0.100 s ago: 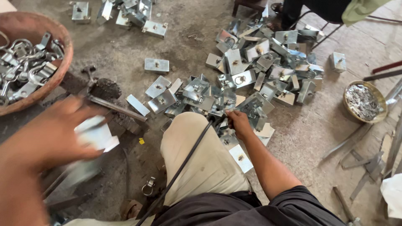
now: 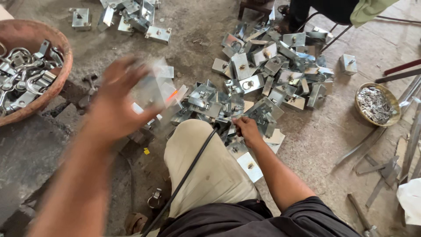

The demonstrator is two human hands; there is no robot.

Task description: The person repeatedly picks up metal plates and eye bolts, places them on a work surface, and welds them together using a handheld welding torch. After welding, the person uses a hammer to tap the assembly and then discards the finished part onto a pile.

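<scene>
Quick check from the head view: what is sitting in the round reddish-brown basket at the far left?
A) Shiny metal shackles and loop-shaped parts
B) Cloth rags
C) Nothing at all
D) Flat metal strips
A: the basket at the left edge holds a heap of shiny curved shackles and loop-shaped parts, unlike the boxy metal lock cases piled on the floor.
</scene>
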